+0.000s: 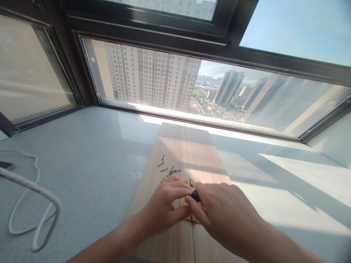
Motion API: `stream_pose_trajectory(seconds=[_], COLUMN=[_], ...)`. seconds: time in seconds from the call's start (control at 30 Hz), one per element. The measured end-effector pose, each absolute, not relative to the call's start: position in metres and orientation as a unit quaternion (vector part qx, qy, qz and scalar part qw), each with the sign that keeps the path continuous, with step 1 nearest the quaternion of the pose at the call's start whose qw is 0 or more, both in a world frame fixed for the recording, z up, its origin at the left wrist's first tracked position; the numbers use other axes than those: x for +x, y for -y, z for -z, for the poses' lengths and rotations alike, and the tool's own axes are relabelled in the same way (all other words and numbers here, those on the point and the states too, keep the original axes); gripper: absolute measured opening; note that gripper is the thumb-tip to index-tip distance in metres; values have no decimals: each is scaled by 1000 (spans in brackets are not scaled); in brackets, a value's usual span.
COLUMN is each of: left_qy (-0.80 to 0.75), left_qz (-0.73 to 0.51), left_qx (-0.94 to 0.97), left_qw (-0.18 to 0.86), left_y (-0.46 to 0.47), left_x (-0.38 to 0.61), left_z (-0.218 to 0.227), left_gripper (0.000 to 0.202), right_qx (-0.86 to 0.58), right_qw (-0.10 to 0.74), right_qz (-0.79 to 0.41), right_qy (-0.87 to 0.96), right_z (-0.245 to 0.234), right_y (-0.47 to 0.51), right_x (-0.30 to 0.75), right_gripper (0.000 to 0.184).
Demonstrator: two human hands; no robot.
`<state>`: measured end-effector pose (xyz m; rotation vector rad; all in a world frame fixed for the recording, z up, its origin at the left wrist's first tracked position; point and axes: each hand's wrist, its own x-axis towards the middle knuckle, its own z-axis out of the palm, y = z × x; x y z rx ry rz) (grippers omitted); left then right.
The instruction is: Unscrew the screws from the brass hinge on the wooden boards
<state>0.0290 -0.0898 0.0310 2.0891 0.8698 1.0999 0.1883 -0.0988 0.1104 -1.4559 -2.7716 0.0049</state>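
Observation:
Two light wooden boards (203,157) lie side by side on a pale stone sill, their seam running away from me. A brass hinge (189,182) sits across the seam, mostly hidden under my hands. My left hand (164,206) rests on the left board with fingers curled and pinched at the hinge. My right hand (222,212) is closed around a black-handled tool (195,196), likely a screwdriver, whose tip points down at the hinge. Several loose screws (168,169) lie on the left board just beyond my hands.
A white cable (33,212) loops on the sill (90,160) at the left, next to a dark object (5,165) at the edge. A dark-framed window (192,91) runs along the far side; a white wall stands at the right.

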Motion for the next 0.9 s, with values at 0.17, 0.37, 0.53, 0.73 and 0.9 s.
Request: stream_pose_trajectory(seconds=[0.17,0.37,0.53,0.73,0.9], left_qy=[-219,-252,-287,-359,-242], left_qz=[-328,-309,-330,-376,-322], left_qx=[844,860,853,812,851], left_qw=[364,318,286,267,337], left_y=[78,71,81,91,76], left_x=[19,22,27,33,29], left_z=[-44,-39,-32,-35,-50], left_gripper=[15,20,10,8,20], right_qx=[-410,-480,-481,-425,-348], right_qw=[10,-58,-47,-42,-38], right_qz=[-133,-40,17,-68,-102], right_qy=[902,874,876,902,931], right_z=[-120,-122,-111,-119,-127], right_y=[93,93,96,89,83], right_x=[196,199,196,197,201], right_gripper=[11,38,46,21,11])
